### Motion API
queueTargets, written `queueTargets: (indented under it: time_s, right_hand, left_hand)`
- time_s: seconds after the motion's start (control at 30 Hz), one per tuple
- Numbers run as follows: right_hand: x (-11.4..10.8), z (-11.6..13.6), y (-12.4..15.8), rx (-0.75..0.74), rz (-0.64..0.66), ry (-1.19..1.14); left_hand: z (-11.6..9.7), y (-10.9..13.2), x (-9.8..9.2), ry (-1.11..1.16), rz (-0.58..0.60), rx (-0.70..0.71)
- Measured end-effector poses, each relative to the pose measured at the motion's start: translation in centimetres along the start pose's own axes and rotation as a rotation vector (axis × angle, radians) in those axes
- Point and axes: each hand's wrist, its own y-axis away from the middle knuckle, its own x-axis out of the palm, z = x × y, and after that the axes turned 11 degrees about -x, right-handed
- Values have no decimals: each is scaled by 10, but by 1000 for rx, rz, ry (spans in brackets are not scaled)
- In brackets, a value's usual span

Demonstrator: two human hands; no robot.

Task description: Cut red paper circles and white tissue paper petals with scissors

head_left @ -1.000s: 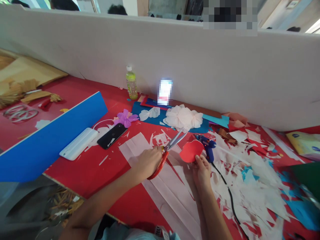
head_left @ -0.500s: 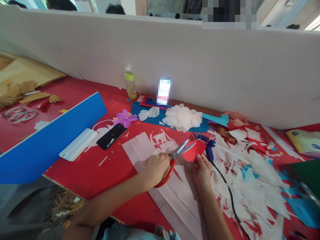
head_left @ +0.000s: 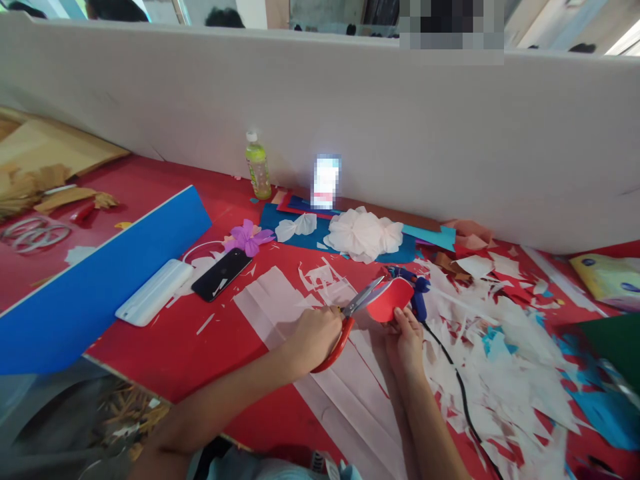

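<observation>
My left fingers (head_left: 332,321) are wrapped round the orange-handled scissors (head_left: 359,301), blades at the upper-left edge of the red paper (head_left: 390,301). My right fingers (head_left: 406,319) pinch it low down, probably to keep that rim clear. It's above a red worktop (head_left: 190,363), pale scraps (head_left: 500,373) everywhere on my right, white partition (head_left: 200,100) behind.

The left hand (head_left: 315,337) and the right hand (head_left: 406,337) are bare, with slim fingers; the wrists and slender forearms are uncovered too, the left arm at least to the elbow; a light blue garment (head_left: 240,469) shows at the lower edge, softly creased; it bears a small white patch (head_left: 318,461) with dark marks, too small to read; left of it is something black, perhaps clothing.
</observation>
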Motion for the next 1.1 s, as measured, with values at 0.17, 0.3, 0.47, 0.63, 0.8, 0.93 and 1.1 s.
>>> queueTargets:
  time_s: [0.17,0.3,0.47,0.63,0.8,0.93,1.1]
  right_hand:
    - [-1,0,1,-11,26,25]
    - [-1,1,1,-5,40,14]
    - [0,2,1,14,26,-8]
    - [0,2,0,18,32,-34]
    - [2,1,0,28,12,-65]
    - [2,0,-2,41,-2,-71]
    - [1,-2,-3,51,15,-63]
  left_hand:
    - [0,0,-2,6,9,27]
    - [0,-1,2,-5,-15,38]
    - [0,0,1,-12,13,25]
    - [-1,0,3,5,-1,12]
    - [-2,0,6,2,-13,0]
    - [-1,3,1,-13,1,10]
    - [2,4,1,1,20,21]
